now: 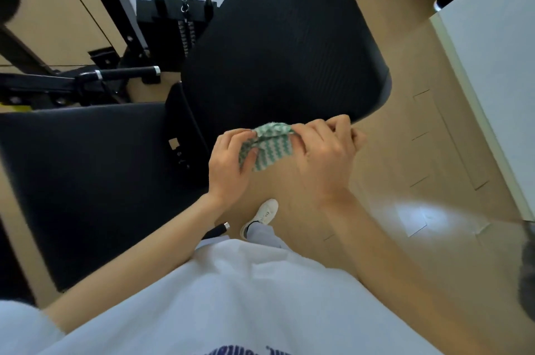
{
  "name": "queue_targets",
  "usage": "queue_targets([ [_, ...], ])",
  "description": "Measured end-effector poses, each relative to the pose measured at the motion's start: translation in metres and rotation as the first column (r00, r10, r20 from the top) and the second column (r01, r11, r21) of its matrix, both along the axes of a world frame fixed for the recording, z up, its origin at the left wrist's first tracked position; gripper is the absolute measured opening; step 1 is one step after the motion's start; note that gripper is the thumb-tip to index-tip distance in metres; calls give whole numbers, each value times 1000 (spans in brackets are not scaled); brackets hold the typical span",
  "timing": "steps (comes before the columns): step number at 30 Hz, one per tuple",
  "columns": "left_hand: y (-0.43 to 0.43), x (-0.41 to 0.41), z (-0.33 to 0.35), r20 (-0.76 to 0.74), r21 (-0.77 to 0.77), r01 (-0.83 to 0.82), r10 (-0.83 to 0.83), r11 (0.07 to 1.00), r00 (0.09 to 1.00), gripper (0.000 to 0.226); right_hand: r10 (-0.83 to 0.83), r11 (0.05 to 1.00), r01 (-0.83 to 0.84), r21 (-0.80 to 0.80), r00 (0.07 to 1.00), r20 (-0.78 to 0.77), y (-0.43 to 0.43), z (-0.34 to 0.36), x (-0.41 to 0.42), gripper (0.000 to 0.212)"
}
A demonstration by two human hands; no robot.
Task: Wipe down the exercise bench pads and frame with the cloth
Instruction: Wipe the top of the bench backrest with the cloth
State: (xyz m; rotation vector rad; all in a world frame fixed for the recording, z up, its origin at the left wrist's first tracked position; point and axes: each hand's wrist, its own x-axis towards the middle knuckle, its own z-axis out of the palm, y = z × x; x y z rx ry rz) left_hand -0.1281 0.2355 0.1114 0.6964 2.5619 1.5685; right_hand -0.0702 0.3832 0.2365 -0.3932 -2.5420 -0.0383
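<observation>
A green-and-white patterned cloth (270, 146) is held between both hands in front of my body, above the floor. My left hand (231, 165) pinches its left edge and my right hand (325, 151) grips its upper right side. The cloth is partly folded and touches no pad. The black back pad (283, 47) of the bench slopes away just above the hands. The black seat pad (86, 180) lies to the left of the hands. Between the two pads a piece of the black frame (179, 151) shows.
A black weight stack with cables and guide rods (176, 21) stands behind the bench. A black bar with a chrome collar (127, 73) and machine frame parts sit at upper left. Tan floor (405, 180) stretches to the right up to a white wall (498, 65). My white shoe (265, 214) is below the hands.
</observation>
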Motion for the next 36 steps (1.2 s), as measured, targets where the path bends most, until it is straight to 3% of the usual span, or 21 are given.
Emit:
queue_targets([
  [3,12,-20,27,-62,88,76,-71,993,996,12,-53,999,52,-14,996,-76,17,26,-2,4],
  [7,31,-47,73,-151,154,196,-173,968,973,9,-165,986,168,2,968,-191,48,59,-5,3],
  [11,48,-63,107,-258,202,162,-108,966,960,5,-177,982,187,18,952,-251,65,82,-13,6],
  [14,53,-62,114,-447,162,85,-3,983,895,4,-147,988,156,12,951,-270,66,84,-24,8],
  [16,53,-49,106,-487,50,162,-118,985,865,9,-89,995,95,13,964,-251,59,79,-28,21],
  [18,50,-33,93,-385,-15,260,-246,965,890,21,-8,999,15,36,981,-191,51,75,-27,23],
  [20,46,-21,84,-259,31,255,-239,966,936,22,37,999,-34,37,994,-102,42,70,-24,18],
  [23,43,-13,73,-138,49,207,-198,977,970,24,-71,983,48,179,990,126,28,48,-14,36],
  [25,40,-9,60,-89,44,217,-212,975,973,27,-135,966,56,252,942,308,16,27,-5,58],
  [31,14,2,10,127,53,140,-146,989,981,32,-91,955,-91,282,817,570,-16,-11,-13,71],
  [36,-26,22,-36,201,-140,161,-131,977,971,35,-64,914,-266,306,650,757,-35,-48,-13,79],
])
